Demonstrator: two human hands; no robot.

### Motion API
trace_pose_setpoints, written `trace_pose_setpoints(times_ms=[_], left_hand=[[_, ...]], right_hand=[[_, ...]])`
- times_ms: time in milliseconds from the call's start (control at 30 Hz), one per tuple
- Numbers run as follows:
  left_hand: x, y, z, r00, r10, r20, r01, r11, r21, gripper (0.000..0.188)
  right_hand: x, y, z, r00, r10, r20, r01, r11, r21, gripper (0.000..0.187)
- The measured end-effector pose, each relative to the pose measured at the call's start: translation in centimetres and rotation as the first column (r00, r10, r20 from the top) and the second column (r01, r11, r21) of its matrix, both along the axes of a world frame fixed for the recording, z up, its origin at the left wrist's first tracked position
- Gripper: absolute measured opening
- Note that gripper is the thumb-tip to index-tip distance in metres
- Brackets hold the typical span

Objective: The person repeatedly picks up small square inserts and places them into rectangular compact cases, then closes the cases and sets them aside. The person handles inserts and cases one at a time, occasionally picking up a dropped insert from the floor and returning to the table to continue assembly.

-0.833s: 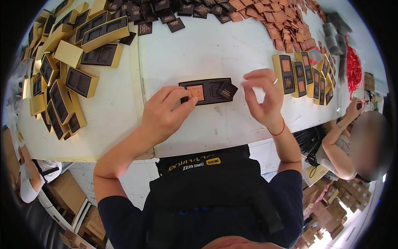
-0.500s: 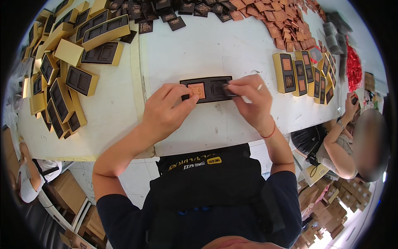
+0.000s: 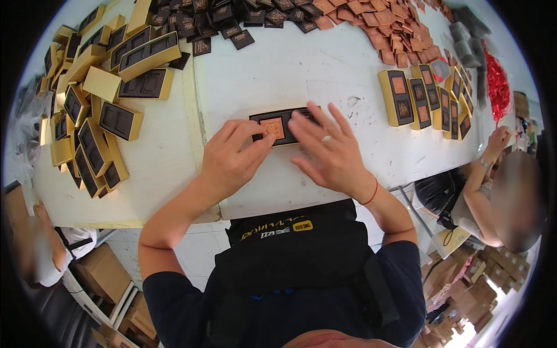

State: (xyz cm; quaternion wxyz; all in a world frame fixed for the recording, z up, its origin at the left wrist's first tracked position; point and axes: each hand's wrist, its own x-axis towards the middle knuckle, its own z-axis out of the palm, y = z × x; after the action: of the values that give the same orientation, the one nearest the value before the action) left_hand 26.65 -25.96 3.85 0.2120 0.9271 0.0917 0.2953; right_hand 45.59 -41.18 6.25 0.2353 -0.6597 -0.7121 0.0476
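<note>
A dark two-compartment box [image 3: 288,141] lies lengthwise on the white table in front of me. In its left compartment rests a flat copper-orange square packet [image 3: 271,129]. My left hand [image 3: 235,149] grips the box's left end, thumb and fingertips by the packet's edge. Over the right half, my right hand [image 3: 328,148] is spread with its fingers apart, slightly blurred; no packet shows in it. What lies in the right compartment is mostly hidden under those fingers.
Gold boxes with dark inserts [image 3: 96,145] are heaped at the left. Along the far side lie loose black square packets [image 3: 242,39] and a pile of copper ones [image 3: 394,29]. Filled gold boxes [image 3: 398,97] stand at the right. A co-worker's arm [image 3: 478,174] is beyond them.
My right hand has moved left over the box and its fingers have spread; the black square packet it held at the right compartment is out of sight. My left hand stays at the box.
</note>
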Motion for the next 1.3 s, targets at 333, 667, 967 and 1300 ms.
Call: trace_pose_setpoints(times_ms=[333,667,967,1300], left_hand=[[-2.3,8.6,2.8,0.932,0.356,0.071,-0.358,0.933,0.032,0.037],[-5.4,19.6,2.0,0.778,0.585,-0.228,-0.578,0.809,0.103,0.057],[-3.6,12.4,3.2,0.928,0.362,0.086,-0.372,0.907,0.198,0.051],[-4.7,2.5,1.5,0.982,0.058,-0.18,-0.063,0.998,-0.023,0.084]], right_hand=[[-0.8,2.1,0.5,0.998,-0.021,-0.067,0.031,0.988,0.152,0.07],[6.9,-2.1,-0.5,0.814,-0.536,0.224,0.489,0.84,0.234,0.064],[3.1,19.2,-3.6,0.973,-0.2,-0.117,0.217,0.964,0.156,0.049],[5.8,18.1,-3.9,0.994,-0.103,0.034,0.1,0.992,0.082,0.018]])
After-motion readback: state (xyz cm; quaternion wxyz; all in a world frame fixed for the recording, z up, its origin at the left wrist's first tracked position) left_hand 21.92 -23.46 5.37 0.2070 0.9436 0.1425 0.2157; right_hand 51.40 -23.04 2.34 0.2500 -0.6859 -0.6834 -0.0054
